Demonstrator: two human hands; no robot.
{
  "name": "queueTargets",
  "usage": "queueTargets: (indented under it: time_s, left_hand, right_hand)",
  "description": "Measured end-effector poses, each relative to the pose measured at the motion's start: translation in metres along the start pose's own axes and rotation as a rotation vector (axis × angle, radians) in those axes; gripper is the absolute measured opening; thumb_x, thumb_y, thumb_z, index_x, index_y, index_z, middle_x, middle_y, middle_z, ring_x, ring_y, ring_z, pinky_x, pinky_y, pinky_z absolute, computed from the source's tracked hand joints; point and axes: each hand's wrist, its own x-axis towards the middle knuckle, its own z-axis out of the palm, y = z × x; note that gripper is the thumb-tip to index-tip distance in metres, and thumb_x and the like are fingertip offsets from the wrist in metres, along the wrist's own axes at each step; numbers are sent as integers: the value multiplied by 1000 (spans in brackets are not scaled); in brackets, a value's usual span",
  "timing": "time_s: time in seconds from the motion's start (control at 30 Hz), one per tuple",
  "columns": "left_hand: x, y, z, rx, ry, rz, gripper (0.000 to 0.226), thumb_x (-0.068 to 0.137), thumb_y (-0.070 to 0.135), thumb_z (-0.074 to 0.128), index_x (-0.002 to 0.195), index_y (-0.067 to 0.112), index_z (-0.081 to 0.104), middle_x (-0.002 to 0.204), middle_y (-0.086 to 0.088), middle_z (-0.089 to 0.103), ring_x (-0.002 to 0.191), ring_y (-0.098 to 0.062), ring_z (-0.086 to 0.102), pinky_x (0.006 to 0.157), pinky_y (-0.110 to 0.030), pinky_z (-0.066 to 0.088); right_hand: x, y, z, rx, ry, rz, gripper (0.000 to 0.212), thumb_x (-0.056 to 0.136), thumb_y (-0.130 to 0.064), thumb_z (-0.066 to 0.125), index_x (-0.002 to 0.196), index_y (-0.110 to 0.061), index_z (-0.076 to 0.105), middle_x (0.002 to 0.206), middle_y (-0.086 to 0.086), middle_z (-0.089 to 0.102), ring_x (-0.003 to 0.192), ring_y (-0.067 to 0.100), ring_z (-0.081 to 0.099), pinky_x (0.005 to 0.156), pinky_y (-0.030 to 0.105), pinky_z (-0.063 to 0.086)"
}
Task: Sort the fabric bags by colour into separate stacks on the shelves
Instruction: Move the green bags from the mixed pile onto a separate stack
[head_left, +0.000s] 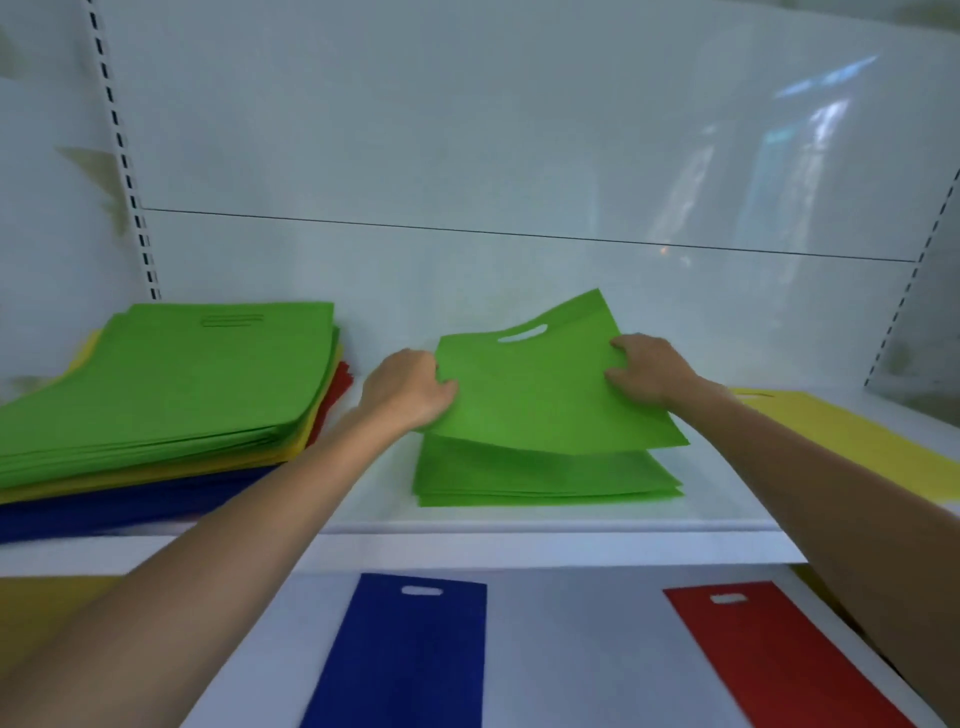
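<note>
Head view: left hand (410, 389) and right hand (644, 371) grip opposite side edges of green bag (545, 400), fingers curled onto fabric. Bag tilted, low over green stack (545, 480) on upper shelf (519, 527). Two-hand hold likely to square it on same-colour stack.

Unsorted pile (166, 384) at left: green on top, yellow, red, blue beneath.

Counts:
- one bag held
- one green stack, layers uncountable
- one yellow bag (852, 436) at right
- one blue bag (405, 649) and one red bag (769, 654) on lower shelf (571, 649)

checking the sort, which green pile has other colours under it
The left pile: yellow, red and blue bags show beneath its green ones. The middle pile looks all green.
</note>
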Motion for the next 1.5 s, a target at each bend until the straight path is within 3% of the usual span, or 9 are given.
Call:
queueTargets:
  time_s: [0.13,0.27,0.47,0.6,0.7,1.13,1.23,1.37,1.5]
  left_hand:
    - [-10,-3,36,101,-191,-54,39,84,37,51,112,12,62,120,-15,57,112,-32,53,87,-35,44]
    - [-11,-8,50,143,-326,-94,41,85,41,49,120,21,58,127,-15,49,117,-31,47,89,-33,41]
    - [-1,-11,29,184,-272,-67,40,89,39,47,120,16,59,127,-11,55,114,-29,53,87,-31,42]
    - [15,-29,-23,68,-171,57,28,90,27,49,107,14,67,119,-10,63,110,-27,56,91,-29,45]
    - [16,-56,-64,-18,-140,91,25,92,20,48,107,14,67,117,-7,64,107,-23,56,84,-23,40]
    - [-33,-274,-142,76,24,-299,27,93,28,50,109,12,64,119,-12,61,110,-28,55,92,-34,44]
    - [-39,-302,-139,144,-55,-420,29,91,32,47,100,6,58,112,-16,60,103,-31,55,81,-32,43]
    - [-40,-322,-137,-32,-112,-462,26,87,30,57,71,9,56,77,-9,57,83,-25,54,58,-28,36]
    - [-33,-328,-137,-49,-43,-438,21,85,21,63,83,0,66,90,-13,66,91,-27,60,71,-30,43]
  right_hand:
    - [-2,20,33,-129,-249,8,47,88,-27,56,128,-4,45,130,19,51,119,31,50,96,34,42]
    - [-7,34,50,-215,-353,138,57,90,-50,49,129,-10,47,134,13,50,122,29,48,99,35,40]
    - [-1,16,31,-181,-151,73,46,95,-42,45,125,-8,51,129,16,51,118,32,51,94,36,41]
    - [9,-27,12,-80,-6,4,42,96,-39,43,122,-8,54,125,16,54,114,33,52,90,37,41]
    - [17,-72,6,-29,67,-48,40,96,-37,42,120,-8,55,121,16,56,111,33,53,87,36,41]
    - [25,-291,53,77,-15,-219,39,92,-34,51,123,-10,51,123,13,52,111,32,53,85,33,39]
    - [18,-313,70,81,-104,-196,27,90,-29,54,104,-6,53,108,13,52,92,28,52,75,31,39]
    - [19,-319,84,180,-177,-80,16,88,-16,52,79,-7,44,91,10,50,80,25,53,70,32,46]
    - [19,-316,91,332,-148,49,25,83,-3,58,69,-8,38,78,9,46,78,26,55,75,35,52]
